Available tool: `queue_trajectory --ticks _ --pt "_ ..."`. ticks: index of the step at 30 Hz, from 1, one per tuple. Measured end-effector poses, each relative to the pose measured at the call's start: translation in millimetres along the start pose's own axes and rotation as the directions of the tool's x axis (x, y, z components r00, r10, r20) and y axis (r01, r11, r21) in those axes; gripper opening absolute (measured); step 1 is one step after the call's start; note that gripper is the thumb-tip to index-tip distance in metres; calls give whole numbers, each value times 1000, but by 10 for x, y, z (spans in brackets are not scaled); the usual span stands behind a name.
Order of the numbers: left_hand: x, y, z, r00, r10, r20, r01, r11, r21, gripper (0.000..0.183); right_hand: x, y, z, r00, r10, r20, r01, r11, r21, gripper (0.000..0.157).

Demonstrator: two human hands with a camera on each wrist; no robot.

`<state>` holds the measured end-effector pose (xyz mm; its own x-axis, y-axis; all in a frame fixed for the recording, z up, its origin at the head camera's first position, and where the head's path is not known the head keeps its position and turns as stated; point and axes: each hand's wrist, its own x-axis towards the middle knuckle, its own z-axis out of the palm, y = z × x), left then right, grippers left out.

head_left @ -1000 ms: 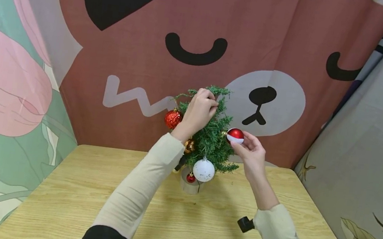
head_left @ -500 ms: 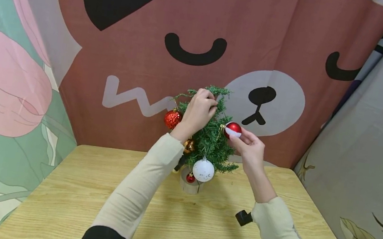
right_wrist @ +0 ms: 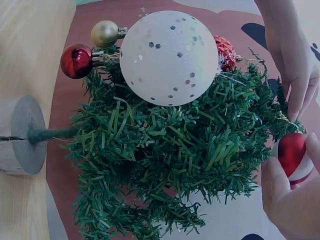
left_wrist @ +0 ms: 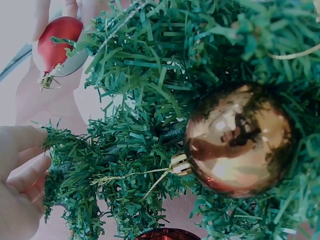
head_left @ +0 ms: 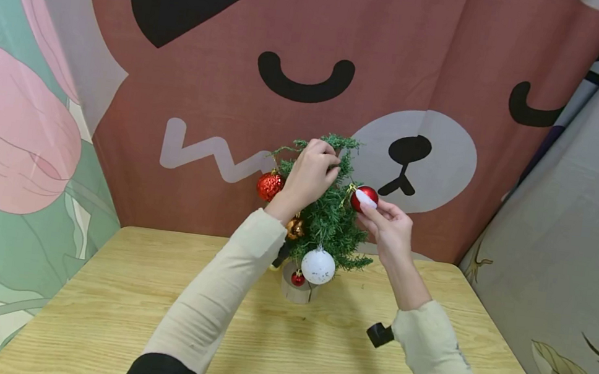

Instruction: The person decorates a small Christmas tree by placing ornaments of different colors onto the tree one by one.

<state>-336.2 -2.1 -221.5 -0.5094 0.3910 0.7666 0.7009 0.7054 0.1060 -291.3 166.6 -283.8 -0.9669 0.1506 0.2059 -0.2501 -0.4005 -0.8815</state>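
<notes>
A small green artificial Christmas tree (head_left: 335,216) stands on a round wooden base (head_left: 298,293). Near its top, my left hand (head_left: 309,172) pinches a branch tip (left_wrist: 60,150), as the left wrist view shows. My right hand (head_left: 395,233) holds a red-and-white bauble (head_left: 364,200) between thumb and fingers at the tree's right side. The bauble's gold cap and hanging loop (left_wrist: 47,82) point toward the branches. In the right wrist view, the bauble sits just below the left fingertips.
Hanging on the tree are a speckled white bauble (head_left: 318,267), a glittery red one (head_left: 270,186), a shiny gold one (left_wrist: 240,140), a small red one (right_wrist: 76,61) and a small pale gold one (right_wrist: 104,34). Beneath is a wooden table (head_left: 163,295); a bear-print cloth (head_left: 203,100) hangs behind.
My right hand has moved up and left, bringing the red-and-white bauble closer to the tree and tilting it. The left hand has stayed in place on the branch.
</notes>
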Motion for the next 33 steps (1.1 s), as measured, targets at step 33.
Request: queue_trajectory --ticks 33 --pt "-50 10 -11 994 43 -96 -45 999 -17 14 79 16 61 994 107 37 -112 978 175 7"
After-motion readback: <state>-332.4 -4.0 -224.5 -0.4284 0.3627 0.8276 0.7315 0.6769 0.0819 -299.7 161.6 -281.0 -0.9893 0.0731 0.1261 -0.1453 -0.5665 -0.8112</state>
